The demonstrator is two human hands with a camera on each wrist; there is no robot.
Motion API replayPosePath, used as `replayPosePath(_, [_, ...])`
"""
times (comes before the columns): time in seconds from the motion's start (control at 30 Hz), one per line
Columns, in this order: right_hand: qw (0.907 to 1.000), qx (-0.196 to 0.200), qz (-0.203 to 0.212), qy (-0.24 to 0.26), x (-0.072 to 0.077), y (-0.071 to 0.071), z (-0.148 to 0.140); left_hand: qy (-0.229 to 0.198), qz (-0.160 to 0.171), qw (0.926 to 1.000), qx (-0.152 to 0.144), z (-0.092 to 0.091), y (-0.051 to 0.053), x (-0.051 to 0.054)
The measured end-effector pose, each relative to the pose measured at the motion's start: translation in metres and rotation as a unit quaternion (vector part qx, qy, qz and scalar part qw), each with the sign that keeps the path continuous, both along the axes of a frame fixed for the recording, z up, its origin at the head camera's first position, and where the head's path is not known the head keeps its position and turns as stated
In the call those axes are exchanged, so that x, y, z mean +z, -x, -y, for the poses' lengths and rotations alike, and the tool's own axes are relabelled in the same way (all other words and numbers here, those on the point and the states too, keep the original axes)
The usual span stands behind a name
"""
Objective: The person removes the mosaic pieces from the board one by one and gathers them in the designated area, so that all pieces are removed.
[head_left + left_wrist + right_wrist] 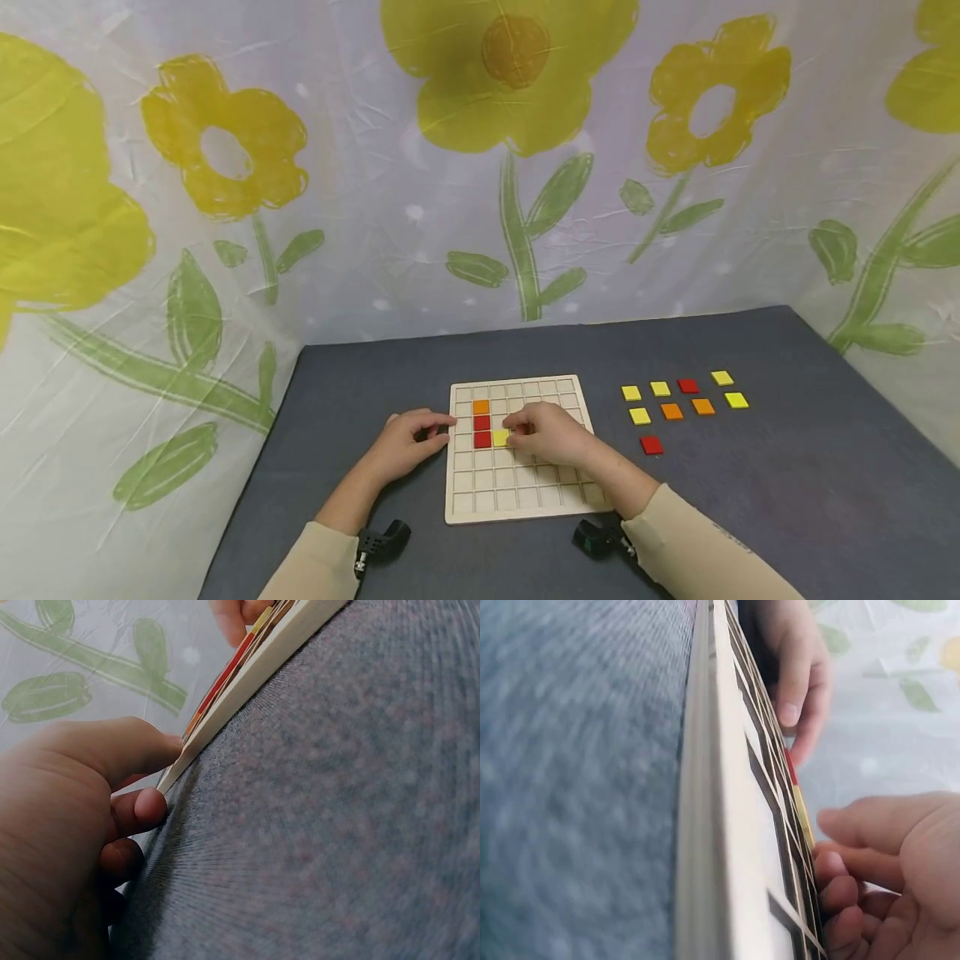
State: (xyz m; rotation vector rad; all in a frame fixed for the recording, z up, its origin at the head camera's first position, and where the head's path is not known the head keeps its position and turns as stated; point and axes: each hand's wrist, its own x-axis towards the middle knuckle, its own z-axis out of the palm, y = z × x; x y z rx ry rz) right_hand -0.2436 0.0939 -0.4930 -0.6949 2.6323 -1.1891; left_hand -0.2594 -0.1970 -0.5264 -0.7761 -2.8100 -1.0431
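1. Yellow tile (500,438) lies on the board (484,500), beside a red tile (482,439).
2. Right hand (553,434) touches it; I can't tell if its grip pinches.
3. Left hand (405,443) has a loose grip, touching the board's edge.

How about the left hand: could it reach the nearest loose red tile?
Probably not directly: that red tile lies right of the wooden grid board, the left hand is at the board's left edge, and the right hand and forearm lie between.
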Motion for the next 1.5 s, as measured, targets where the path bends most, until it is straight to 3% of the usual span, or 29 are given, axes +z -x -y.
replayPosePath(0.3, [0.9993,-0.017,-0.033,-0.006,-0.0033,-0.0022,-0.0007,-0.008,-0.005,0.9999,-0.014,0.0011,0.0023,-0.0018])
replayPosePath(0.63, [0.9993,-0.028,-0.025,0.003,-0.0044,-0.0026,-0.0002,-0.006,0.003,1.0,-0.006,0.0003,0.0008,-0.002])
replayPosePath(0.93, [0.9996,-0.011,-0.018,0.019,-0.0077,-0.0017,0.0031,-0.004,-0.001,1.0,-0.009,0.0015,0.0001,-0.0031])
replayPosePath(1.27, [0.9981,-0.012,-0.056,-0.02,-0.0043,-0.0039,0.0058,-0.004,-0.001,1.0,-0.004,0.0012,0.0009,-0.0018])
replayPosePath(1.5, [0.9978,-0.008,-0.061,-0.026,-0.0036,-0.0045,0.0064,0.0,-0.002,1.0,-0.004,0.0017,0.0008,-0.0018])
